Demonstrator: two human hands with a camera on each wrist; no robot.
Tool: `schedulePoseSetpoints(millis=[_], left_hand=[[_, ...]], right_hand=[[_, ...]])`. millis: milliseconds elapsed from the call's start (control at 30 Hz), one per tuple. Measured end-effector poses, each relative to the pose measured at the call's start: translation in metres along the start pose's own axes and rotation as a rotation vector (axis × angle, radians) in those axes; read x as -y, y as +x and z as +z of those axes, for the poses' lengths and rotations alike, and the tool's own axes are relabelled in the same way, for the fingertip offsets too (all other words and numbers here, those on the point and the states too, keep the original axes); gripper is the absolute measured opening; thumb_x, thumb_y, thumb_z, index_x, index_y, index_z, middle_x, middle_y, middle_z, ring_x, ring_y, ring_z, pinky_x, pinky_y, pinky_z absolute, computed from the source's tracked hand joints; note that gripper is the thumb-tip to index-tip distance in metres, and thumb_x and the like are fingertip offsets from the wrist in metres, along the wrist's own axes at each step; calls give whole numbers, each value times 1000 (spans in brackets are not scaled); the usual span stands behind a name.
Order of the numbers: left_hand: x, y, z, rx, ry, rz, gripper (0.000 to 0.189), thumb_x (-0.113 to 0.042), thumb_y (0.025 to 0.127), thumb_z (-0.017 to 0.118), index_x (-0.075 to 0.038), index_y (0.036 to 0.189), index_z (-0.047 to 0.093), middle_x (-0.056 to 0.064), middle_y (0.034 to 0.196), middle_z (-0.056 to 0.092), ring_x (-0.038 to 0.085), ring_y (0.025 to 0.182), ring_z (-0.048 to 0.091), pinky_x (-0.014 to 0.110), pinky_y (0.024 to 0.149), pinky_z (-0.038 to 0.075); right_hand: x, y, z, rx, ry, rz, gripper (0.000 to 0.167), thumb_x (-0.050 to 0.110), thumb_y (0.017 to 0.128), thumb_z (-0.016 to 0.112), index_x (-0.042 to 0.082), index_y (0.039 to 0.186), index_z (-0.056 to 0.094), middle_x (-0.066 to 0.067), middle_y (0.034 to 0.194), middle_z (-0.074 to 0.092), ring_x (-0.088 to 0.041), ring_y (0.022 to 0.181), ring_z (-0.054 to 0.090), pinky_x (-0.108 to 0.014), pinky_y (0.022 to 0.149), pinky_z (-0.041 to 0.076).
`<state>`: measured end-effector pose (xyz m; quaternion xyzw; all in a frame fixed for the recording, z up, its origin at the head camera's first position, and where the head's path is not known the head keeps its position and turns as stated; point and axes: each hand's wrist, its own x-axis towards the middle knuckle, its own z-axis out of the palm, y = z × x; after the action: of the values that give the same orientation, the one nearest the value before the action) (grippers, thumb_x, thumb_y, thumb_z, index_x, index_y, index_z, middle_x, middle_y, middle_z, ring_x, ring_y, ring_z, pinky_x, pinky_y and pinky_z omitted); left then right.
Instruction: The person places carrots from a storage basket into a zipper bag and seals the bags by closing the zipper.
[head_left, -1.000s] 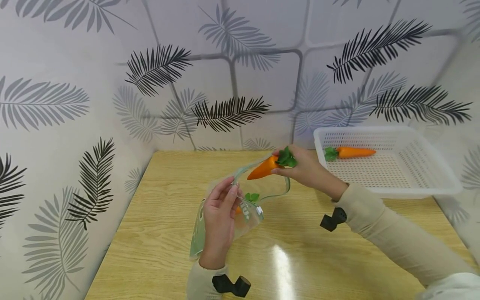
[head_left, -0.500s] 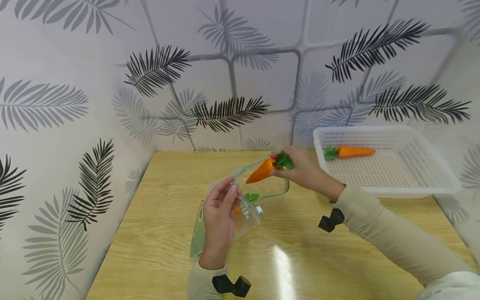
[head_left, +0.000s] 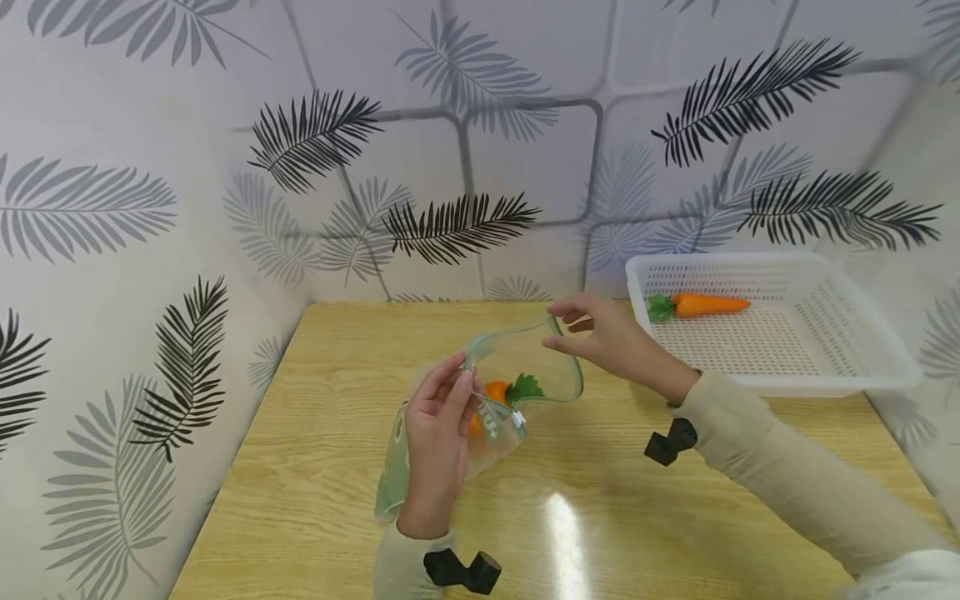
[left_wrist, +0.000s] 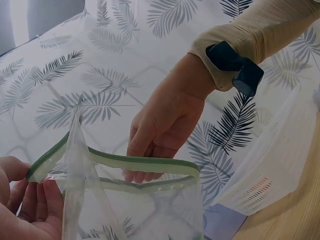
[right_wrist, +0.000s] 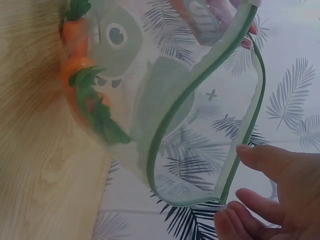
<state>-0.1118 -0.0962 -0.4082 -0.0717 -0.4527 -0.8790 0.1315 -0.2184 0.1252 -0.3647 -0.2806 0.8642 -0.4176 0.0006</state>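
Observation:
A clear zip bag [head_left: 576, 382] with a green rim stands open-mouthed above the table. My left hand [head_left: 435, 433] pinches the rim on its left side, thumb against fingers. At the opposite side of the mouth is my right hand [head_left: 611, 337], thumb and fingers apart, with nothing between them. In the right wrist view its thumb [right_wrist: 257, 159] appears to touch the green edge. Inside the bag lie carrots [right_wrist: 75, 65] with green leafy tops; one carrot [head_left: 497, 390] shows near the white slider [head_left: 518, 418]. My left palm hides part of the bag in the head view.
A white perforated basket [head_left: 896, 358] stands at the back right with one carrot [head_left: 712, 305] in it. The wooden table [head_left: 300, 467] meets a leaf-patterned backdrop [head_left: 517, 167] along its back and sides.
The carrot in my right hand has dropped into the bag, and that hand's fingers have spread at the rim. My left hand keeps its grip in the same place.

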Motion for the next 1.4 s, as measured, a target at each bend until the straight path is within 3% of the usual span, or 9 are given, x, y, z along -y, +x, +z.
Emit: schedulePoseSetpoints(millis=[233, 767, 967, 1233, 1400], left_hand=[[2, 1, 1, 11, -4, 11, 31, -1, 91, 57, 10, 120, 52, 7, 94, 59, 16, 83, 59, 23, 73, 52], [1, 0, 1, 15, -25, 8, 30, 0, 91, 56, 10, 119, 52, 7, 93, 59, 16, 83, 59, 24, 74, 52], [1, 0, 1, 11, -25, 3, 31, 0, 91, 57, 10, 120, 52, 7, 93, 59, 17, 83, 60, 24, 75, 52], [2, 0, 0, 15, -24, 4, 32, -1, 91, 57, 11, 121, 51, 7, 94, 59, 17, 84, 60, 25, 75, 52], [2, -1, -1, 21, -28, 11, 31, 0, 91, 56, 10, 120, 52, 7, 94, 58, 17, 84, 59, 25, 76, 52]], right_hand=[[-5, -7, -8, -34, 3, 23, 44, 31, 85, 69, 4, 118, 59, -10, 116, 57, -24, 101, 56, -37, 87, 49], [-19, -12, -22, -28, -9, 52, 40, 32, 88, 65, 5, 117, 60, -8, 116, 58, -20, 100, 57, -35, 84, 50], [-22, -14, -33, -38, -74, 74, 38, 33, 89, 63, 5, 114, 62, -9, 109, 61, -21, 96, 59, -37, 82, 51], [-32, -15, -54, -26, -80, 149, 44, 37, 92, 58, 3, 119, 58, -11, 108, 60, -24, 99, 56, -41, 88, 47], [-39, -9, -72, -78, -145, 163, 40, 34, 92, 59, 2, 117, 60, -14, 105, 62, -28, 96, 60, -43, 83, 49]])
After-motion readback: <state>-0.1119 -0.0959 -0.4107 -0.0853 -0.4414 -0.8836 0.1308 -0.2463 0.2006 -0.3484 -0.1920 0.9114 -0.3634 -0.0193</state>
